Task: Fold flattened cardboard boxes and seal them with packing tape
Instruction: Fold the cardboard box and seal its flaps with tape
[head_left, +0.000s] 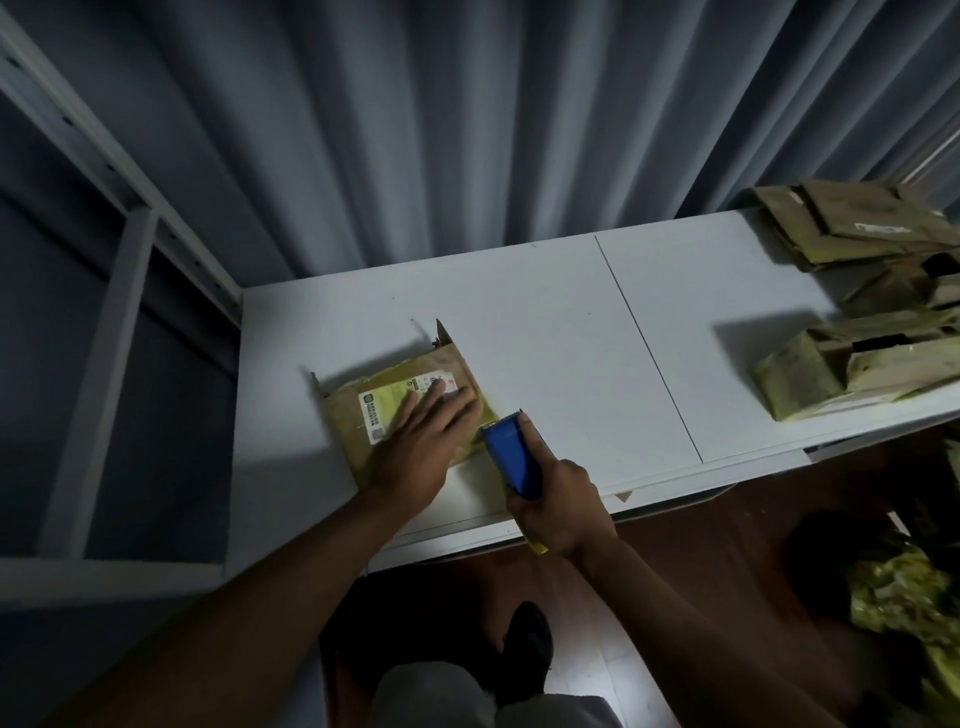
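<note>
Head view: my left hand presses flat, fingers straight, on the cardboard box near the surface front-left edge. My right hand grips the tape dispenser beside it; bare surface lies rightward.

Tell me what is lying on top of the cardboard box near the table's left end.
The left hand rests flat, fingers straight, on the cardboard box, partly covering a white printed label. The box top under the palm is hidden, so any tape there cannot be seen.

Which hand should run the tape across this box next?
Right hand: it already grips the blue tape dispenser at the box's near edge, while the left hand presses flat on top.
</note>
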